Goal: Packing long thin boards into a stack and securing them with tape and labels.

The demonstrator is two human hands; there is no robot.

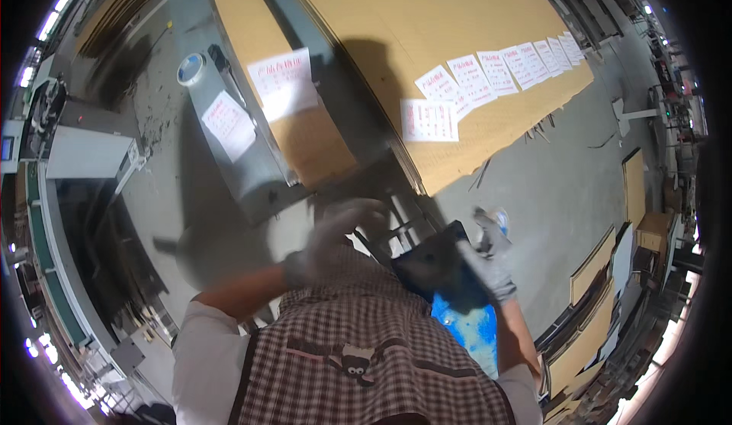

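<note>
Grey floor runs under us, with one roll of tape [191,69] at the left, two loose paper sheets [229,125] beside it, and a row of about nine more sheets [429,120] on the big cardboard sheet [427,20]. Our left hand [335,234], gloved and blurred, hangs half curled with nothing in it. Our right hand [488,261], gloved too, grips the edge of one dark tray [435,261] held before our chest, above a blue bag [469,330].

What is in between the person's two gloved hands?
In the head view, a dark flat board with a blue lower part sits between the blurred left hand and the right hand, which grips its edge. Metal bars show behind it.
</note>
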